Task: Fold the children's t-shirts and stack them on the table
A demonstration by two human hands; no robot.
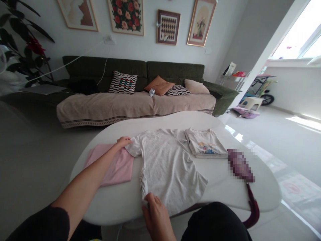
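A light grey-white T-shirt lies spread out on the white oval table, its neck end away from me and slightly wrinkled. My left hand reaches out to the sleeve on the left, fingers closed on its edge. Close to me, my right hand pinches the bottom corner of the hem, and the shirt's left side is bunched in creases between the two hands. Under my left forearm lies a folded pink garment. A folded white T-shirt with a printed front sits to the right.
A blurred-out purple item with a dark red strap rests at the table's right, the strap hanging over the edge. My dark-clothed knee is at the near edge. Behind the table stands a green sofa with cushions.
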